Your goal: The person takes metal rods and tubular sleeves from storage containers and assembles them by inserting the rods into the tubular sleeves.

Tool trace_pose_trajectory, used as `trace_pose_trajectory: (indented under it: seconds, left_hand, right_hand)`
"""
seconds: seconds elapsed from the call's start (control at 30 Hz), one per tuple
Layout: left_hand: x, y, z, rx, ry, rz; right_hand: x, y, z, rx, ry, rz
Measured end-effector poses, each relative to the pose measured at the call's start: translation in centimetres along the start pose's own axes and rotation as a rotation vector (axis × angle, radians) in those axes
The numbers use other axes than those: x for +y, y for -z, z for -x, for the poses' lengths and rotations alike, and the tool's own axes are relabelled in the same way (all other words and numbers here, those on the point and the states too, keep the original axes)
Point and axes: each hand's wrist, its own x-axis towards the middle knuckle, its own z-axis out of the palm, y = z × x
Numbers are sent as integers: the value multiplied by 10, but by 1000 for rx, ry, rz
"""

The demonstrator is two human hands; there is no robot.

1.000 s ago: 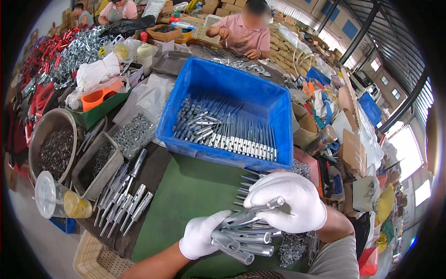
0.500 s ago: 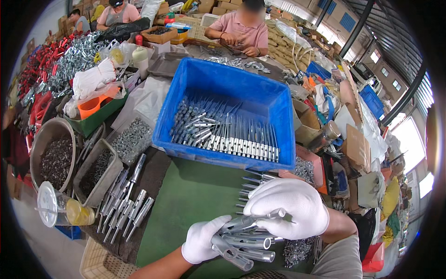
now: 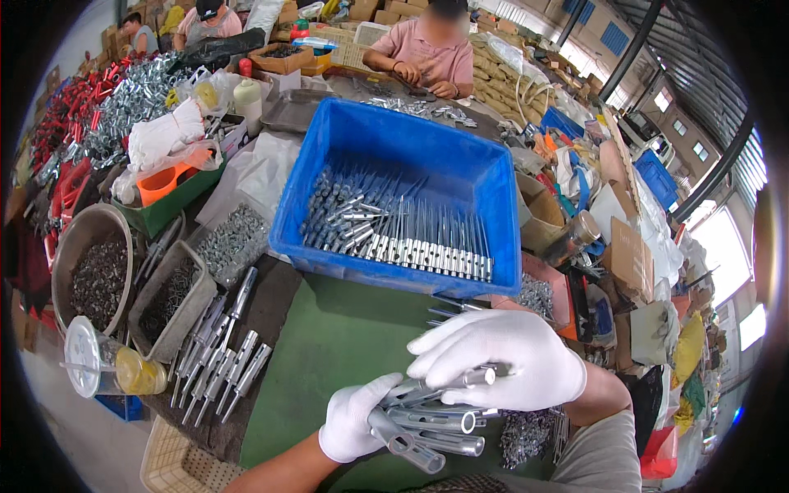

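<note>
My left hand [image 3: 355,421], in a white glove, is closed around a bunch of shiny metal tubes [image 3: 431,442] whose open ends point toward me and to the right. Above the bunch, my white-gloved right hand [image 3: 514,357] has its thumb and fingers around one metal tube [image 3: 477,376]. Its palm and part of that tube's length are hidden. Beyond both hands stands a blue plastic bin [image 3: 394,284] holding several rows of thin rods with silver sleeves [image 3: 427,253]. A few more rods [image 3: 444,308] lie partly behind my right hand on the green mat [image 3: 329,353].
Sleeved rods [image 3: 220,370] lie left of the mat, near a grey tray of small parts [image 3: 173,304] and a round tub [image 3: 90,279]. Small metal pieces [image 3: 526,440] are piled by my right forearm. Across the table a person in pink [image 3: 423,53] handles parts.
My right hand has shifted slightly, its fingers stretching further left over the bunch, and the tube in it has moved a little left. My left hand keeps its hold.
</note>
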Motion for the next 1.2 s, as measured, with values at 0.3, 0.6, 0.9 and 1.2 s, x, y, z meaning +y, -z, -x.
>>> trace_pose_trajectory:
  seconds: [0.3, 0.6, 0.9, 1.2]
  left_hand:
    - [10, 2, -2, -30, -38, -35]
    - [27, 10, -14, 81, -171, -99]
    - [18, 15, 3, 68, 13, 5]
    - [33, 10, -9, 76, -9, -58]
  right_hand:
    - [14, 32, -32, -265, 154, -71]
    - [148, 62, -151, 85, 112, 830]
    - [207, 55, -198, -106, 83, 905]
    - [217, 54, -199, -109, 90, 755]
